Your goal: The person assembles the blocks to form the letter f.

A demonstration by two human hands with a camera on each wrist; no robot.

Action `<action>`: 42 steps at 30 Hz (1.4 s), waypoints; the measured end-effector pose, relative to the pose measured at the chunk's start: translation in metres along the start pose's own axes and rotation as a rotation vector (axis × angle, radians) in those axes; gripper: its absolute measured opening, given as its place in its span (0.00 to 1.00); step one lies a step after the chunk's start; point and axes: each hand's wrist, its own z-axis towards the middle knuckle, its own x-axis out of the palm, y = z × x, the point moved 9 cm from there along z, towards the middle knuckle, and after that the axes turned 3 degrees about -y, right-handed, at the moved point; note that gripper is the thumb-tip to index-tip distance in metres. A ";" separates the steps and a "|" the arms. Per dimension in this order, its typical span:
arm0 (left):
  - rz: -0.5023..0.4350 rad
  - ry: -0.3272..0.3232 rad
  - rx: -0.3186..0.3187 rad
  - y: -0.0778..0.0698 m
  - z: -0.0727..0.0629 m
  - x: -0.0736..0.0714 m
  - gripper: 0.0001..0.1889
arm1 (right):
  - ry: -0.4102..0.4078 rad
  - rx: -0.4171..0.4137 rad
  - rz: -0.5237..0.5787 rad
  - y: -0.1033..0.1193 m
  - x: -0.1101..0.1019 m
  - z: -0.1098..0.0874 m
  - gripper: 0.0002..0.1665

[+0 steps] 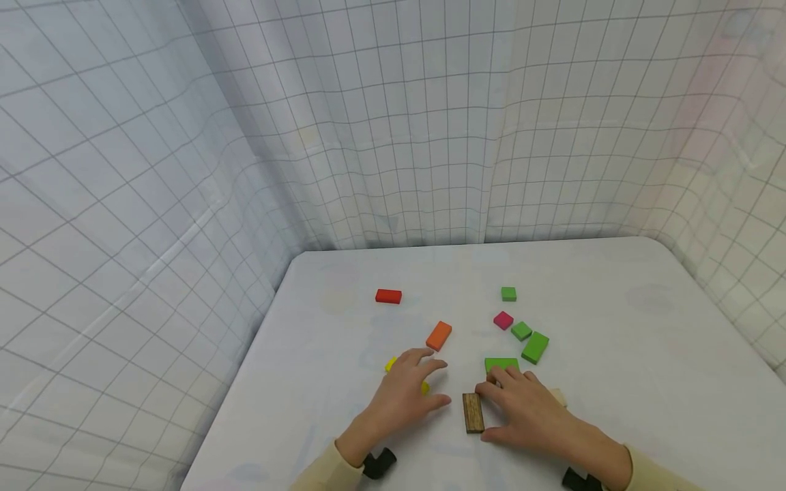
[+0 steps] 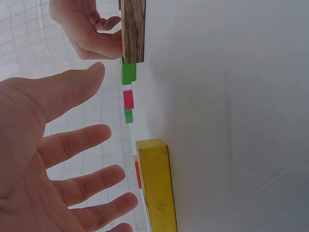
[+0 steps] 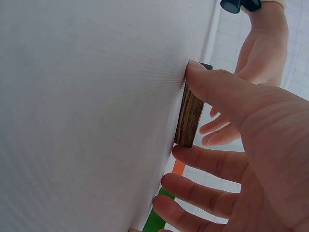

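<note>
A dark brown wooden block [image 1: 473,413] lies on the white table between the two hands. My right hand [image 1: 528,416] pinches it lengthwise, with the thumb [image 3: 207,79] at one end and the index finger [image 3: 207,158] at the other. Over to the left, my left hand [image 1: 402,392] hovers with fingers spread and holds nothing. Yellow [image 1: 390,365] shows on both sides of that hand; the left wrist view has a long yellow block [image 2: 158,188] beside its fingers. Just beyond the right fingers lies a green block [image 1: 501,363], partly covered.
Farther back are a red block [image 1: 388,296], an orange block [image 1: 439,336], a pink block [image 1: 503,320] and several green blocks [image 1: 535,348]. A pale block [image 1: 558,397] peeks out behind the right hand. Gridded white curtains [image 1: 393,136] surround the table [image 1: 331,314].
</note>
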 end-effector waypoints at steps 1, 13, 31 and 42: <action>0.001 -0.005 -0.007 0.002 0.000 -0.001 0.29 | 0.003 0.001 -0.001 0.000 0.000 0.000 0.37; -0.027 -0.088 -0.087 0.024 -0.008 -0.019 0.33 | 0.012 0.004 -0.010 0.001 0.000 -0.001 0.38; 0.096 -0.057 -0.261 0.043 -0.019 -0.007 0.49 | 0.021 0.005 -0.009 0.001 0.002 -0.002 0.39; 0.086 -0.072 -0.234 0.046 -0.015 -0.005 0.47 | 0.011 -0.005 -0.010 0.001 0.002 -0.003 0.38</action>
